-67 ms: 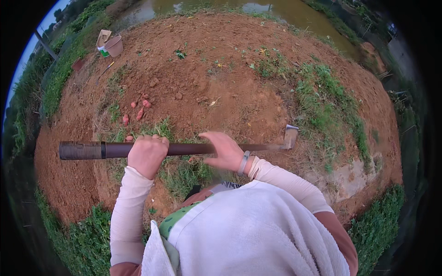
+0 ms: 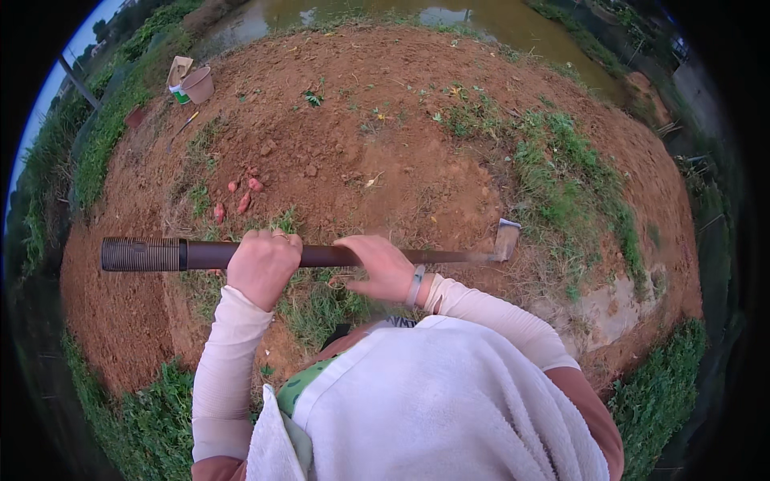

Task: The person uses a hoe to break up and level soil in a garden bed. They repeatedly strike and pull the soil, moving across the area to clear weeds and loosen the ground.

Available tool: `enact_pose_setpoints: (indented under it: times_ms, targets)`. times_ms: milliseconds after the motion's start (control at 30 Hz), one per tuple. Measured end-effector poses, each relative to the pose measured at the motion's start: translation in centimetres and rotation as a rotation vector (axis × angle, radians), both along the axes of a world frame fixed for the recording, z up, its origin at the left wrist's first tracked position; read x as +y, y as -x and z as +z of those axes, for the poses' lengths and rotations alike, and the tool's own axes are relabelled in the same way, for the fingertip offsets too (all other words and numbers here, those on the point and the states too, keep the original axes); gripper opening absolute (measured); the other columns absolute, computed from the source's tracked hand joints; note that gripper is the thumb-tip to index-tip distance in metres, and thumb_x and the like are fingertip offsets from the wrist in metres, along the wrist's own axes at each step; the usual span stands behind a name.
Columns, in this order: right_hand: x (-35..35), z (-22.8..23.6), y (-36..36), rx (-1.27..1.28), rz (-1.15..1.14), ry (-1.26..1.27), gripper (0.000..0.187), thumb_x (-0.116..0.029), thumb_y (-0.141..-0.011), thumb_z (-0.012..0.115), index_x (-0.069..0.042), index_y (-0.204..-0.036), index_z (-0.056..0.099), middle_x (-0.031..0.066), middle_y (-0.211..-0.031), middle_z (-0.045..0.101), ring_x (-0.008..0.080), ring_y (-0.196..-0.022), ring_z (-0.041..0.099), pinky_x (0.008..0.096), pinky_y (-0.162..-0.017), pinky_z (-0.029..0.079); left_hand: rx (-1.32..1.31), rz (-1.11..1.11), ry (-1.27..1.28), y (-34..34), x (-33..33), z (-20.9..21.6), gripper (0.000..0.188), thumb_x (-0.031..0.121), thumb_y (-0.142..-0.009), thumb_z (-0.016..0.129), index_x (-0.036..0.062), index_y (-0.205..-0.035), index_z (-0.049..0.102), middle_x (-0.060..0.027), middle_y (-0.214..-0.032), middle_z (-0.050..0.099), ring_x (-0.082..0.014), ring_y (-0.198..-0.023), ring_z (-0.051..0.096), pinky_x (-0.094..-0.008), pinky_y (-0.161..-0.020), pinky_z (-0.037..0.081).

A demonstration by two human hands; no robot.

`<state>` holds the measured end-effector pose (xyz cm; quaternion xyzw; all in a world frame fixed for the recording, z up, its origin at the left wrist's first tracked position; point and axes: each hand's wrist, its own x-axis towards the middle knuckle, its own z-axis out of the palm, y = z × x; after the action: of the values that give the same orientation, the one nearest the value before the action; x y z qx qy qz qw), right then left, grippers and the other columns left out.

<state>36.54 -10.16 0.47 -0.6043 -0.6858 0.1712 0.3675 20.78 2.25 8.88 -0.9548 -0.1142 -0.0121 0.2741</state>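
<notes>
A hoe lies crosswise in front of me, its dark brown handle [image 2: 210, 255] ending at the left in a ribbed grip. Its metal blade [image 2: 506, 239] is at the right, down by the bare soil. My left hand [image 2: 263, 263] is closed around the handle near the ribbed end, knuckles up. My right hand [image 2: 385, 267] lies over the handle farther right, thumb and fingers stretched apart on either side of it and not wrapped round. Several reddish sweet potatoes [image 2: 244, 202] lie on the soil beyond my left hand.
A pinkish bucket [image 2: 198, 85] and a white-and-green container [image 2: 179, 90] stand at the far left. Nearby lies a thin tool with a yellow part [image 2: 191, 119]. Grass and weeds [image 2: 561, 176] grow at the right, and muddy water [image 2: 481, 28] borders the far edge.
My right hand has slid a little left along the handle, toward my left hand. My left hand and the handle's near end have risen slightly in view.
</notes>
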Motion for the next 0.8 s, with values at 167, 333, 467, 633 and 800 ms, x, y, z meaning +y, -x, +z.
enact_pose_setpoints:
  times_ms: [167,333,467,633,800]
  targets:
    - [1.1,2.5,-1.9,-0.101,-0.251,-0.216,0.035,-0.009,-0.063,0.062,-0.008,-0.094,0.047,0.0124,-0.084,0.055,0.0314,-0.076,0.055,0.0376,-0.062,0.045,-0.349,-0.407,0.048,-3.7,-3.0,3.4,0.019,0.014,-0.067,0.051,0.0073,-0.085,0.055,-0.0071,-0.086,0.053,-0.0199,-0.086,0.053,-0.0358,-0.080,0.040]
    - [-1.9,9.3,-12.5,-0.035,-0.774,-0.348,0.032,-0.010,-0.062,0.065,-0.005,-0.091,0.051,0.0149,-0.074,0.057,0.0298,-0.067,0.057,0.0340,-0.061,0.045,-0.216,-0.540,0.319,-1.5,-4.7,1.2,0.038,0.018,-0.068,0.053,0.0145,-0.106,0.050,-0.0078,-0.111,0.048,-0.0228,-0.103,0.047,-0.0460,-0.092,0.030]
    - [-8.0,15.6,-21.3,-0.125,-1.081,-0.578,0.022,-0.009,-0.065,0.065,-0.004,-0.083,0.053,0.0048,-0.071,0.058,0.0148,-0.063,0.054,0.0272,-0.060,0.042,0.219,-0.360,0.448,6.6,-1.5,-3.1,0.058,0.024,-0.070,0.055,0.0187,-0.124,0.034,-0.0119,-0.126,0.035,-0.0252,-0.112,0.040,-0.0477,-0.093,0.028]
    - [-20.4,22.2,-30.3,0.003,-1.237,-0.840,0.025,-0.014,-0.070,0.068,0.000,-0.085,0.054,0.0039,-0.074,0.056,0.0105,-0.058,0.053,0.0220,-0.054,0.042,0.350,-0.358,0.902,16.3,-3.5,-7.2,0.075,0.038,-0.067,0.059,0.0101,-0.129,0.027,-0.0155,-0.131,0.027,-0.0283,-0.118,0.031,-0.0453,-0.094,0.025]
    - [-30.1,22.3,-35.2,0.035,-1.230,-0.922,0.017,-0.005,-0.073,0.063,-0.001,-0.086,0.053,0.0031,-0.072,0.052,0.0108,-0.056,0.050,0.0229,-0.053,0.042,-0.047,-0.270,1.409,14.1,-7.4,-9.8,0.072,0.036,-0.067,0.058,0.0092,-0.127,0.028,-0.0156,-0.130,0.028,-0.0286,-0.117,0.032,-0.0448,-0.094,0.026]
